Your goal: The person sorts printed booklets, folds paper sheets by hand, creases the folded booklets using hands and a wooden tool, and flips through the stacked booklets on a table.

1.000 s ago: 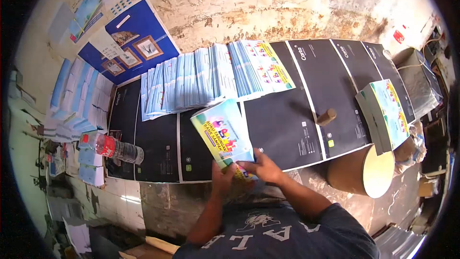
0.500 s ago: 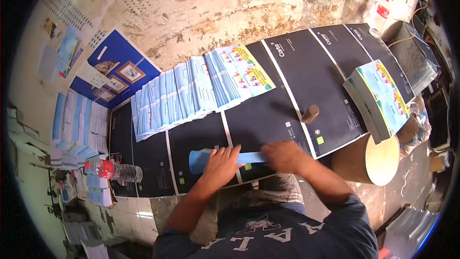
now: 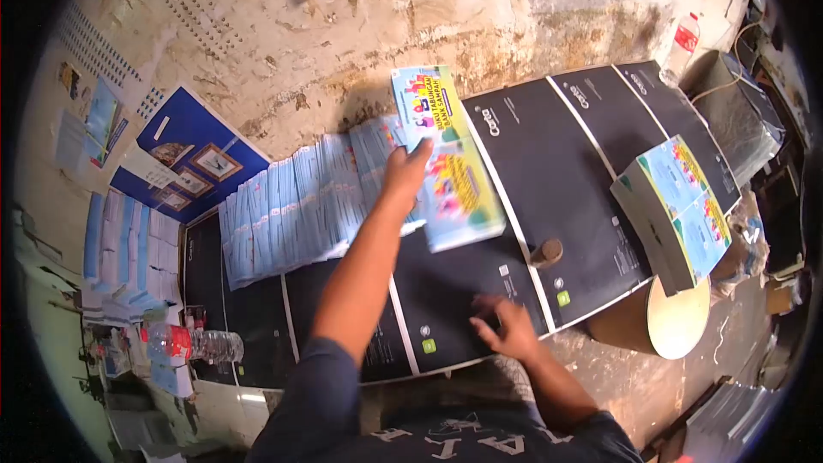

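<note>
My left hand (image 3: 406,173) reaches to the back of the table and is closed on the left edge of a printed booklet (image 3: 467,193). Its blue, yellow and green cover shows the title twice, and it lies over the right end of a row of overlapping booklets (image 3: 291,201). How many the hand holds is hidden. Near the front edge, my right hand (image 3: 512,332) hovers low over the black sheeting with fingers apart and nothing in them. A short brown cylinder (image 3: 546,253) stands just beyond it.
A thick stack of the same printed covers (image 3: 686,206) sits at the table's right end, above a round drum (image 3: 677,317). At the left are a plastic bottle (image 3: 193,343), piled booklets (image 3: 129,249) and a blue board (image 3: 193,154). Another bottle (image 3: 681,47) stands at the back right.
Both hands were on a blue folded booklet at the front edge. My left hand has carried it back and leftmost row's right end is now covered; my right hand has let go.
</note>
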Tool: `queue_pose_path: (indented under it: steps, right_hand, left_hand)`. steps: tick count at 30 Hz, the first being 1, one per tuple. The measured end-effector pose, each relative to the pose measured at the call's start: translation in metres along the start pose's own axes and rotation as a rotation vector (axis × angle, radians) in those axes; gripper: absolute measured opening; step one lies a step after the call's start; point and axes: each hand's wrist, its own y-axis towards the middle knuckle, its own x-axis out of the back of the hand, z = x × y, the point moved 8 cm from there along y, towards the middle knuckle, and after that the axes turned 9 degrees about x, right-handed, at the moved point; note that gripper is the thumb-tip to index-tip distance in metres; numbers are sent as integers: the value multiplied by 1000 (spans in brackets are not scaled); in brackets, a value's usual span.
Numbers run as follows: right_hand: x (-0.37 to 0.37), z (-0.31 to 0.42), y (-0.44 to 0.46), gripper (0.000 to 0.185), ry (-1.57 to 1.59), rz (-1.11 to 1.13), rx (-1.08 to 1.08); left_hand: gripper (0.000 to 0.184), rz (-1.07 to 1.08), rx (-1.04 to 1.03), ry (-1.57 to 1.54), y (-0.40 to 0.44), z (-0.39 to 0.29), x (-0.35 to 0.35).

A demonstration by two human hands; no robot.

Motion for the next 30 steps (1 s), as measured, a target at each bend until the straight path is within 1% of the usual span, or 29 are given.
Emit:
queue_pose_path:
  steps: [1, 2, 4, 5, 6, 8, 9, 10, 11, 12, 14, 16, 17, 18, 20, 22, 23, 24, 25, 26, 28, 29, 30]
  right_hand:
    - [-20, -25, -9, 32, -29, 5, -7]
    - [-31, -29, -7, 31, -215, 109, 10]
    - [-27, -31, -5, 29, -165, 73, -9]
    - [-30, -33, -4, 29, -163, 73, -15]
    - [-28, -37, -7, 27, -169, 66, -24]
    - [-30, -47, -14, 24, -208, 67, -23]
    - [-28, -45, -12, 24, -185, 54, -34]
    - [-26, -41, -8, 23, -162, 41, -37]
    - [-28, -39, -7, 23, -154, 52, -32]
    - [-29, -38, -4, 23, -178, 58, -34]
    - [-31, -35, -1, 23, -200, 88, -13]
    - [-36, -40, -2, 23, -223, 96, -115]
    - [-38, -40, 1, 26, -240, 129, -157]
    - [-43, -35, 17, 26, -247, 130, -134]
    - [-42, -33, 51, 38, -144, 2, -229]
    - [-42, -64, 116, 57, -180, -38, -199]
    - [-40, -95, 149, 69, -24, -183, -234]
    - [-28, -80, 196, 77, -16, -141, -320]
    - [-35, -124, 226, 81, -119, -109, -285]
    - [-41, -169, 250, 85, -223, -79, -245]
    - [-52, -182, 277, 91, -470, 123, -293]
    - [-58, -181, 283, 92, -534, 84, -238]
    - [-62, -175, 290, 90, -604, 116, -183]
  left_hand:
    - [50, -55, 40, 24, 25, 6, -8]
    - [49, -111, 80, 45, 53, 17, -11]
    - [56, -301, 61, 251, 119, 98, 5]
    - [58, -394, 76, 331, 124, 130, 18]
    - [53, -335, 126, 337, 92, 97, 18]
    - [51, -321, 152, 413, 101, 106, 47]
    - [52, -352, 158, 421, 86, 85, 64]
    - [50, -344, 138, 345, 105, 101, 93]
    - [49, -345, 141, 341, 111, 124, 121]
    - [48, -344, 133, 341, 90, 99, 132]
    - [50, -375, 133, 291, 80, 95, 150]
    - [51, -434, 185, 498, 98, 118, 167]
    - [57, -460, 204, 528, 108, 128, 171]
    - [64, -395, 222, 514, 101, 113, 161]
    - [77, -277, 290, 247, 90, 104, 140]
    - [88, -314, 370, 243, 74, 80, 124]
    - [90, -252, 350, 288, 60, 60, 116]
    - [93, -186, 330, 335, 52, 48, 109]
    - [94, -210, 205, 508, 64, 46, 114]
    - [93, -315, 264, 719, 34, 9, 121]
    - [90, -459, -14, 694, 2, -31, 154]
    - [85, -564, -151, 743, -6, -38, 186]
    - [83, -636, -125, 884, -10, -33, 227]
